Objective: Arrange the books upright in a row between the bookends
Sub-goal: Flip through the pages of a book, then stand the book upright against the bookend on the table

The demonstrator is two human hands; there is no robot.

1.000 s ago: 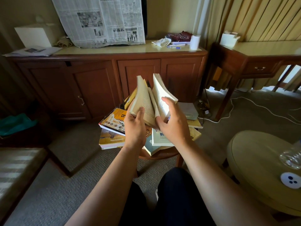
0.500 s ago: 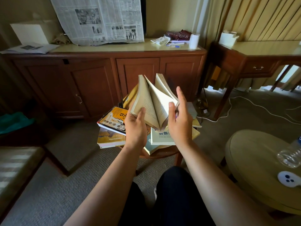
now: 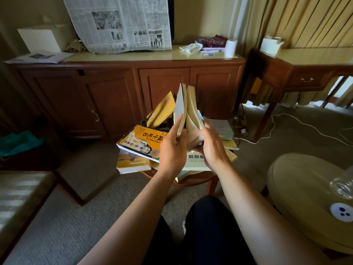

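**Centre of frame: paperback held above book pile**

Mid-frame, both hands are gripping one paperback (image 3: 188, 113), pages fanning upward. Left hand (image 3: 172, 150) is pinching the front cover; right hand (image 3: 212, 148) is clasping the rear pages. Below, loose books are lying flat on a small round counter (image 3: 193, 180), including an orange-covered book (image 3: 142, 142). A yellow book (image 3: 161, 109) is leaning behind.

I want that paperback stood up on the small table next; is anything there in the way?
Yes. Both the left hand and right hand hold the paperback above the small table, whose top is covered with flat books and a leaning yellow book. No bookends are clearly visible.
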